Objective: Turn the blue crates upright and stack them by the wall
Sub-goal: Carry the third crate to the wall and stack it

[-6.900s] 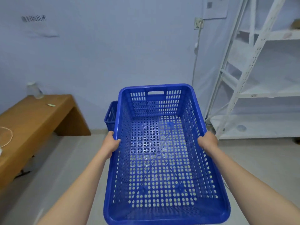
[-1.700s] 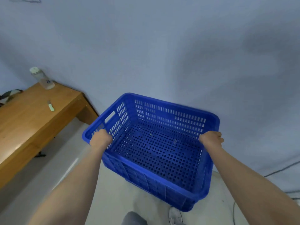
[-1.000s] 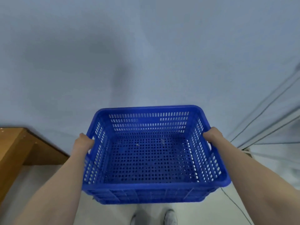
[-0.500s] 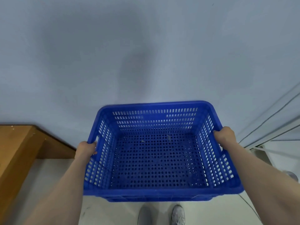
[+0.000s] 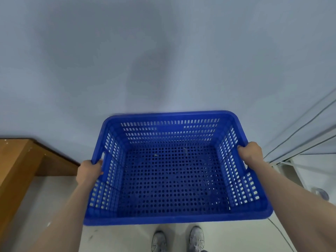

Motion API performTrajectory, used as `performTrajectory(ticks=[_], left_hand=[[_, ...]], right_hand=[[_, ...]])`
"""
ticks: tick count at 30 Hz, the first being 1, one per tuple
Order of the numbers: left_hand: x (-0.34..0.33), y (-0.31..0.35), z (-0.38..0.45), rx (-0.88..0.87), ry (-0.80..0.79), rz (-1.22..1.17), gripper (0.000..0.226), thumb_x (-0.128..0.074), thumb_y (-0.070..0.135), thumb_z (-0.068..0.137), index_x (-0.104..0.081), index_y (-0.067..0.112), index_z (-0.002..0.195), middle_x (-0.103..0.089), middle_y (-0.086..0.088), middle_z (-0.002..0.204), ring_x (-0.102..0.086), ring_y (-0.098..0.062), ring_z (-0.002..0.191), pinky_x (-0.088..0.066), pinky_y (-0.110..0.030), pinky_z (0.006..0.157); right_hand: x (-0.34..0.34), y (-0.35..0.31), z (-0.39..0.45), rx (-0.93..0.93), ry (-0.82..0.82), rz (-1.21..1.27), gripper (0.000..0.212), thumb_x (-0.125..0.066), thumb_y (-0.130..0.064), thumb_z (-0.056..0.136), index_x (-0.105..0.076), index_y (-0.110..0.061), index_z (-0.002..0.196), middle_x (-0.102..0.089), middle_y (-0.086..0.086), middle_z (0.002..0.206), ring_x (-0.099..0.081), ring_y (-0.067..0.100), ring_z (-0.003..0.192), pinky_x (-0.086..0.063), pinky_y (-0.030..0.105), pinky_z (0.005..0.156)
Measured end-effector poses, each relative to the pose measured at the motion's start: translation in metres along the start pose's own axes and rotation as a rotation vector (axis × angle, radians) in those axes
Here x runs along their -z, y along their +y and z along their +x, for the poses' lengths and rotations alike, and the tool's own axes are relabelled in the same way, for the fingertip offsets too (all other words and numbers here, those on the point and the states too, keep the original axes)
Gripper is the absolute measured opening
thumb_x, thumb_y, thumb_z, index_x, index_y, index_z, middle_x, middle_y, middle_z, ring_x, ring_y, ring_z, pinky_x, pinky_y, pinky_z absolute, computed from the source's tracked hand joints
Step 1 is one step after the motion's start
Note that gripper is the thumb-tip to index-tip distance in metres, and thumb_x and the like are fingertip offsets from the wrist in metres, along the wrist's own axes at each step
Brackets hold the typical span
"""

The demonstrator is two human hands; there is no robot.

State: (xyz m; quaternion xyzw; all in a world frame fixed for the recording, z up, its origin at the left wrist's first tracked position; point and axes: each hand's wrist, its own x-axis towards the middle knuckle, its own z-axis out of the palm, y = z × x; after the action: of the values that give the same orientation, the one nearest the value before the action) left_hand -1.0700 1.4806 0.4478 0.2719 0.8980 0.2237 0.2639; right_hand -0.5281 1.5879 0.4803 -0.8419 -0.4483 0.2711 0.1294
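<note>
While held upright at frame centre, blue crate (image 5: 174, 171) faces the wall (image 5: 163, 51); setting down and stacking are judged outstanding.
Wall: upper frame. Crate: empty, no other crate visible. Wooden table (image 5: 20, 160): left edge. White shelving (image 5: 300, 151): right edge, near. Left hand (image 5: 89, 170), right hand (image 5: 251, 154): fingers curled around opposite rims. Shoes (image 5: 178, 240): bottom.

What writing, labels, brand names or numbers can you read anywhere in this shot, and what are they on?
None can be read.
Blue crate: no label or moulded text shows.
Wall: bare, no sign.
Wooden table: no markings.
Shoes: any logo is too blurred to read.
</note>
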Motion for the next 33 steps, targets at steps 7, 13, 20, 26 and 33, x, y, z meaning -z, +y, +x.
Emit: performTrajectory(ticks=[7,13,20,26,33], left_hand=[[0.002,0.016,0.001,0.029,-0.055,-0.025,0.030,-0.053,0.039,0.093,-0.059,0.011,0.083,-0.070,-0.011,0.073,-0.070,-0.032,0.073,-0.059,-0.045,0.073],[0.001,0.021,0.010,0.023,-0.082,0.001,0.028,-0.054,0.038,0.093,-0.056,0.011,0.084,-0.069,-0.011,0.072,-0.070,-0.032,0.072,-0.059,-0.046,0.076],[0.002,0.008,0.010,0.026,-0.084,0.054,0.029,-0.053,0.036,0.093,-0.057,0.007,0.092,-0.069,-0.011,0.074,-0.070,-0.033,0.073,-0.057,-0.042,0.072],[0.004,0.013,0.017,-0.040,-0.086,0.064,0.027,-0.054,0.030,0.093,-0.056,0.008,0.077,-0.070,-0.014,0.072,-0.070,-0.034,0.069,-0.059,-0.045,0.073],[0.001,0.003,0.012,-0.136,-0.021,0.233,0.030,-0.049,0.037,0.094,-0.053,0.008,0.089,-0.063,-0.011,0.079,-0.061,-0.030,0.070,-0.049,-0.039,0.063]], right_hand=[[0.001,-0.009,0.003,-0.061,-0.039,0.033,0.025,-0.056,-0.025,0.092,-0.052,-0.001,0.095,-0.063,0.021,0.088,-0.065,0.037,0.070,-0.055,0.040,0.061],[0.000,-0.007,0.008,-0.075,-0.071,-0.009,0.026,-0.053,-0.026,0.094,-0.051,0.000,0.095,-0.066,0.024,0.089,-0.064,0.034,0.063,-0.051,0.033,0.055],[-0.004,-0.008,0.000,-0.023,-0.062,-0.062,0.023,-0.052,-0.024,0.096,-0.050,-0.002,0.091,-0.059,0.016,0.083,-0.053,0.027,0.063,-0.043,0.030,0.061],[-0.005,-0.011,-0.002,-0.035,-0.053,-0.083,0.025,-0.051,-0.024,0.096,-0.051,0.000,0.090,-0.059,0.014,0.072,-0.055,0.027,0.058,-0.040,0.028,0.051],[-0.013,-0.007,-0.009,-0.010,0.011,-0.092,0.024,-0.052,-0.026,0.095,-0.050,-0.002,0.089,-0.057,0.015,0.085,-0.055,0.033,0.076,-0.043,0.035,0.066]])
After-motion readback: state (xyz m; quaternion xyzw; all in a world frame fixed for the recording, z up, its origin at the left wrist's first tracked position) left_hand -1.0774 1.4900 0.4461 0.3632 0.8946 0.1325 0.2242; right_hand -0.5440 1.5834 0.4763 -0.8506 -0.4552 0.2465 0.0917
